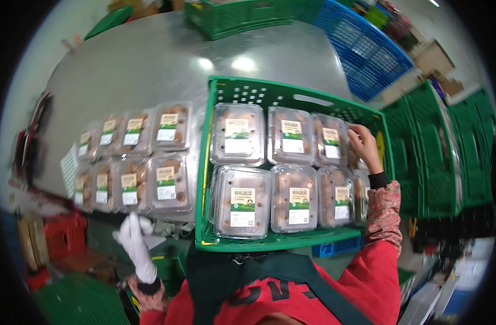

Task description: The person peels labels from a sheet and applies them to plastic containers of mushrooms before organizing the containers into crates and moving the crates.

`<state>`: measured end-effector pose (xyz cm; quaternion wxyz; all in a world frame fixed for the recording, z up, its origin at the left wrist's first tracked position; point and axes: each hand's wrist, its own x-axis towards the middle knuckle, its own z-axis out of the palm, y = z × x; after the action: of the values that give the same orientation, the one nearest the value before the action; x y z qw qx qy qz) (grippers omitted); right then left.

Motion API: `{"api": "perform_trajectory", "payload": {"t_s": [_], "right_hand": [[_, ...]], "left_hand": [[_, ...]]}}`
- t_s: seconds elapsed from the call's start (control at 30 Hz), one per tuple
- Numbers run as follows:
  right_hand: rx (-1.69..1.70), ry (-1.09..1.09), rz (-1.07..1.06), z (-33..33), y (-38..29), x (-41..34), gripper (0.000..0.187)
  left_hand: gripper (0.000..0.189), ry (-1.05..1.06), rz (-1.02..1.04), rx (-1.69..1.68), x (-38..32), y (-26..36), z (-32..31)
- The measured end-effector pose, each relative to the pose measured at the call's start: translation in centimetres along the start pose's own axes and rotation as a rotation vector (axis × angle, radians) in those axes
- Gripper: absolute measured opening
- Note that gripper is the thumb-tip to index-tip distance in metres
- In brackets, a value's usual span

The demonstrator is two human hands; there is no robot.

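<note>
A green plastic crate (278, 243) stands in front of me, holding clear plastic clamshell boxes of round brown produce, in two rows. Each box, such as the near-left clamshell (243, 215), has a green-and-cream label with writing. My right hand (362, 147), bare with a dark cuff, reaches into the crate's right end. Its fingers are at a partly hidden clamshell (355, 161) in the far row; whether they grip it is unclear. My left hand (135, 239), in a white glove, is below the table's near edge, fingers apart and slightly blurred.
On the metal table (142, 69), more labelled clamshells (166, 183) stand in two rows left of the crate. Another green crate (240, 18) sits at the far edge. A blue crate (366, 48) and stacked green crates (427, 154) are to the right. A red stool (65, 235) is lower left.
</note>
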<state>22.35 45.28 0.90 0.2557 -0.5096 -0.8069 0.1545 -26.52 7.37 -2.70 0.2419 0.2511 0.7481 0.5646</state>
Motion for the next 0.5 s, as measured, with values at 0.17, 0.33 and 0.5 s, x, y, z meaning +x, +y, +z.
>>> {"api": "perform_trajectory", "payload": {"t_s": [0.17, 0.33, 0.5], "right_hand": [[-0.218, -0.102, -0.107, 2.2, 6.2, 4.6, 0.033], [-0.334, -0.141, -0.235, 5.9, 3.8, 4.9, 0.035], [-0.332, -0.127, -0.282, 5.5, 3.8, 4.9, 0.035]], "left_hand": [[0.013, -0.517, 0.523, 0.071, 3.7, 12.6, 14.6], [0.052, -0.646, 1.008, 0.671, 9.9, 10.6, 28.0], [0.057, -0.749, 0.928, 0.891, 13.3, 11.3, 32.6]]}}
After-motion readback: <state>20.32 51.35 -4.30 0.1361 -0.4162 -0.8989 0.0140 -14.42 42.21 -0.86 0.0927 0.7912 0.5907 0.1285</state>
